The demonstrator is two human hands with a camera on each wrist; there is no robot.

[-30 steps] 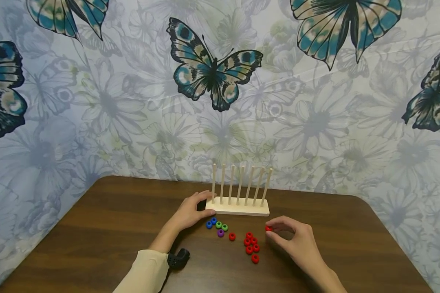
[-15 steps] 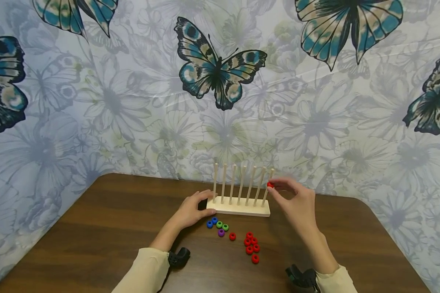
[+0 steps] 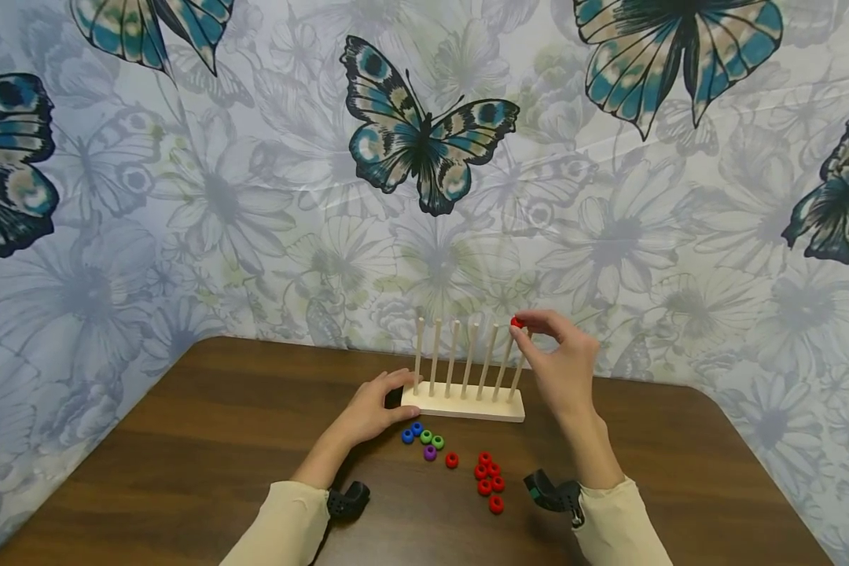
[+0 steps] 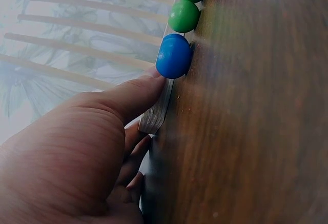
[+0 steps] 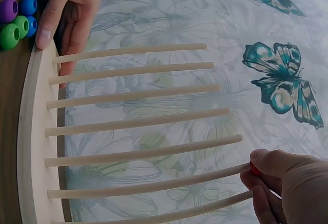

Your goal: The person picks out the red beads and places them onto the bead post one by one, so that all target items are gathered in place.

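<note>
A pale wooden peg stand (image 3: 463, 402) with several upright pegs rests on the table. My left hand (image 3: 370, 405) grips the left end of its base, thumb along the front edge and fingers behind, as the left wrist view shows. Between thumb and fingertips my right hand (image 3: 564, 358) pinches a red bead (image 3: 516, 322). That bead is right at the tip of the second peg from the right; in the right wrist view, the peg's end (image 5: 246, 167) meets it. The fingers partly cover the bead.
In front of the stand lie blue beads (image 3: 407, 436), green beads (image 3: 438, 442) and a purple bead (image 3: 430, 453). Several red beads (image 3: 484, 487) are grouped nearer the front, with a single red bead (image 3: 452, 461) to their left. A butterfly-print backdrop (image 3: 431, 267) hangs behind the table.
My right hand has lifted the red bead from beside the red group, past the rightmost peg, and up and left to the neighbouring peg's tip. The left hand keeps its grip on the stand.
</note>
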